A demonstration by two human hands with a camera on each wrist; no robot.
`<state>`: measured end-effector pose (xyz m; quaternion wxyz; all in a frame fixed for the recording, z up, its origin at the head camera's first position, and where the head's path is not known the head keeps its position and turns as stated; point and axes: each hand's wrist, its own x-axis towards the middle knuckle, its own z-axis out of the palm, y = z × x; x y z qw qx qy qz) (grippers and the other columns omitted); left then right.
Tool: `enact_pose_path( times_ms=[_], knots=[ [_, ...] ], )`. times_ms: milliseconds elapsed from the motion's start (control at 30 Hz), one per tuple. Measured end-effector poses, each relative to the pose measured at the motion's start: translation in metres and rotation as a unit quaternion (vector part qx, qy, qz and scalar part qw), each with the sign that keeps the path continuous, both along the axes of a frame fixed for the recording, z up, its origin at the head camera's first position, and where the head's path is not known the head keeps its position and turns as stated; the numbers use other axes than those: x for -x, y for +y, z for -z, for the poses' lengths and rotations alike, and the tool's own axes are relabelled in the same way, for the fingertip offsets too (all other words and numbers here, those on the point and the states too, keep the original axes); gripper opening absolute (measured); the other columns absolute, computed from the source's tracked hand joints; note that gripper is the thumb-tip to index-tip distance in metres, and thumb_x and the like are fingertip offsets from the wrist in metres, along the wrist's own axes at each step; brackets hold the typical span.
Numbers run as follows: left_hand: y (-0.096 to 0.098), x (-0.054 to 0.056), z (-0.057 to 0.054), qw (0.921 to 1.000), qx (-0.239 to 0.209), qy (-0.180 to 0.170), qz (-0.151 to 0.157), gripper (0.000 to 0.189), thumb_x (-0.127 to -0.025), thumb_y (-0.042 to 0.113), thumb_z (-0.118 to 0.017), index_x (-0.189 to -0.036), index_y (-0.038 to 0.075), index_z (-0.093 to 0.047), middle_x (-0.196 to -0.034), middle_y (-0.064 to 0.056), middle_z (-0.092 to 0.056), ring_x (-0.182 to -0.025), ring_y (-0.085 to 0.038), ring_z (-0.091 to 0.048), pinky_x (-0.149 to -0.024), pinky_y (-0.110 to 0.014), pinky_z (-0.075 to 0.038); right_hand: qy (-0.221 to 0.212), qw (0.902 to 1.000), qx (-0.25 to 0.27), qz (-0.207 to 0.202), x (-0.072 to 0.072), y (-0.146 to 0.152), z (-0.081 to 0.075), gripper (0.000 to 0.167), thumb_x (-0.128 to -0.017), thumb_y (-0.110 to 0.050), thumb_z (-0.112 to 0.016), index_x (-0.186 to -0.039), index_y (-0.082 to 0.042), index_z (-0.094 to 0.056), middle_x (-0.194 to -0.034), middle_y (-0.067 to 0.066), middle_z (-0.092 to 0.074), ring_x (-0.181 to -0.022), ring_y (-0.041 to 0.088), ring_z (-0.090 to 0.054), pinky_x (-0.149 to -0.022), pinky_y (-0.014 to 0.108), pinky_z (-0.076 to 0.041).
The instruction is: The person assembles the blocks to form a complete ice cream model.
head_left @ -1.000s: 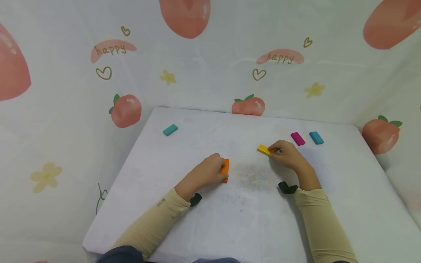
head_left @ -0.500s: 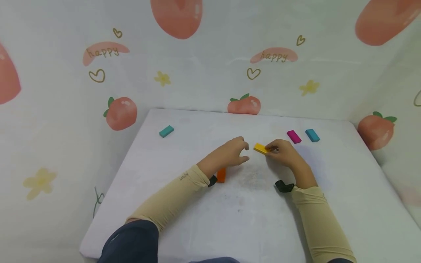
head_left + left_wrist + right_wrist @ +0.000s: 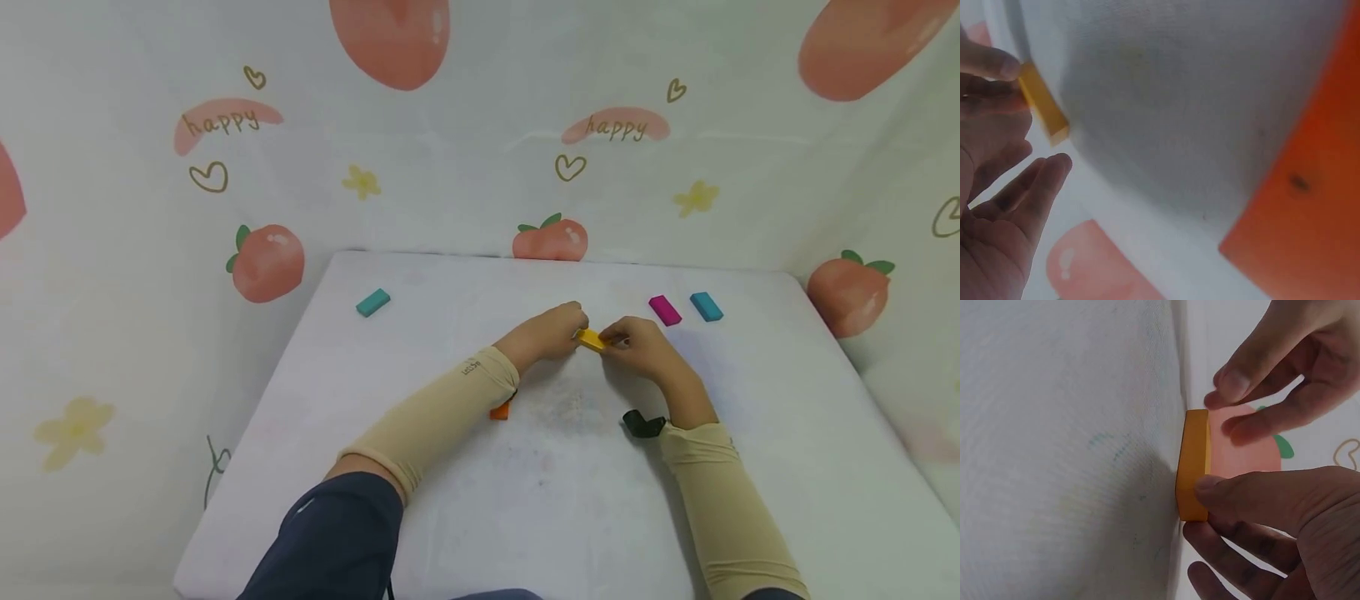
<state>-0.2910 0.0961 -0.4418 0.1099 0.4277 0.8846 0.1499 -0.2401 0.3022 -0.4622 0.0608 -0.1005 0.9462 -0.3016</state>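
Observation:
A small yellow block (image 3: 591,339) is at the middle of the white table, between both hands. My right hand (image 3: 643,350) pinches its near-right end between thumb and fingers, plain in the right wrist view, where the block (image 3: 1194,465) shows its long side. Around the far-left end sits my left hand (image 3: 551,333), fingers slightly bent; in the right wrist view this left hand (image 3: 1285,381) has a small gap to the block. Beneath the left forearm an orange block (image 3: 500,412) is mostly hidden; it looms large as the orange block (image 3: 1310,206) in the left wrist view.
A teal block (image 3: 372,302) lies at the table's back left. A magenta block (image 3: 665,310) and a blue block (image 3: 707,307) lie at the back right. A black wrist camera (image 3: 642,424) sticks out from the right wrist. The white table (image 3: 420,517) meets a printed cloth behind.
The left hand has let go of the orange block and moved right and away from the body to the yellow block's left end. The right hand keeps its pinch on the yellow block.

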Motion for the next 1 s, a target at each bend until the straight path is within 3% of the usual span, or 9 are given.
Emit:
enact_pose_path(
  times_ms=[367,700,733,1000],
  knots=[
    [0.011,0.008,0.006,0.9998,-0.016,-0.016,0.0,0.028,-0.103,0.001,-0.062,-0.13,-0.005,-0.068,-0.128,-0.016,-0.067,-0.121,-0.026,-0.062,-0.11,-0.03,-0.05,-0.005,0.9999,0.001,0.009,0.0,-0.002,-0.002,0.026,-0.095,-0.003,-0.072,-0.119,0.007,-0.076,-0.119,0.025,-0.074,-0.113,0.042,-0.067,-0.104,0.059,-0.056],
    [0.017,0.007,0.003,1.0,-0.002,0.0,0.008,0.017,-0.103,0.0,-0.061,-0.116,-0.005,-0.071,-0.116,-0.017,-0.07,-0.109,-0.027,-0.066,-0.1,-0.032,-0.054,0.006,1.0,0.006,-0.004,-0.002,-0.002,-0.004,0.024,-0.093,-0.001,-0.071,-0.115,0.009,-0.076,-0.114,0.026,-0.074,-0.107,0.041,-0.069,-0.099,0.059,-0.058],
    [0.018,0.011,0.009,1.0,0.001,0.004,0.008,0.016,-0.103,0.001,-0.061,-0.114,-0.003,-0.072,-0.113,-0.014,-0.07,-0.105,-0.024,-0.066,-0.098,-0.033,-0.055,0.008,0.9999,0.005,-0.006,-0.002,-0.002,-0.004,0.024,-0.093,0.0,-0.07,-0.115,0.01,-0.076,-0.114,0.027,-0.074,-0.107,0.041,-0.069,-0.099,0.059,-0.058],
    [0.01,0.011,0.001,0.9999,0.007,-0.011,-0.002,0.02,-0.101,0.001,-0.065,-0.119,-0.005,-0.071,-0.118,-0.017,-0.073,-0.113,-0.027,-0.068,-0.102,-0.031,-0.056,-0.001,0.9999,0.007,-0.011,0.005,-0.007,-0.001,0.023,-0.094,0.001,-0.071,-0.116,0.008,-0.076,-0.115,0.025,-0.074,-0.109,0.041,-0.069,-0.101,0.058,-0.058]
  ],
)
